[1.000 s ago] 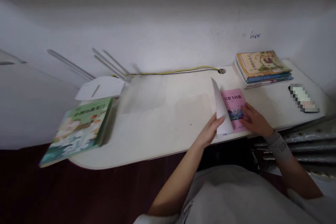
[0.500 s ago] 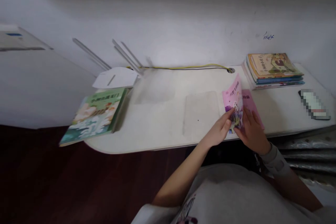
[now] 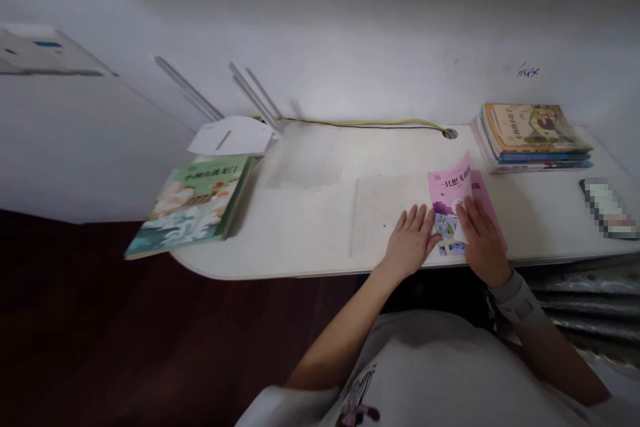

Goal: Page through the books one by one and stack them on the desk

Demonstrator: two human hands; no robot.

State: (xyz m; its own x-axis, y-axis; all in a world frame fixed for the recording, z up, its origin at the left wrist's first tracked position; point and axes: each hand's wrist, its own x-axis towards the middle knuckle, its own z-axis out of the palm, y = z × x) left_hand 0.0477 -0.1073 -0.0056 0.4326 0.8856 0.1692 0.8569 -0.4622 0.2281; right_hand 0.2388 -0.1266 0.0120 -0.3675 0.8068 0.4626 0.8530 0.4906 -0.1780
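Observation:
A pink picture book [image 3: 450,190] with a white cat, purple flowers and dark lettering lies near the front edge of the white desk [image 3: 305,227]. One of its leaves is lifted and curls up at the right. My left hand [image 3: 409,240] rests palm down on the desk with fingers spread, its thumb and fingertips at the book's left edge. Lying over the right half of the book, my right hand [image 3: 483,240] has its fingers stretched out and presses against the curled leaf. A grey band circles the right wrist.
To the left, a stack of books with a green cover [image 3: 193,207] juts past the desk edge. Behind it stands a white router [image 3: 231,137] with raised antennas. A pile of books [image 3: 537,137] and a blurred phone [image 3: 609,210] are at right; a yellow cable [image 3: 370,123] runs along the wall.
My left hand has let go of the raised leaf and moved left, flattening onto the desk. The leaf has come down partly, showing more of the cover. The view has shifted slightly left.

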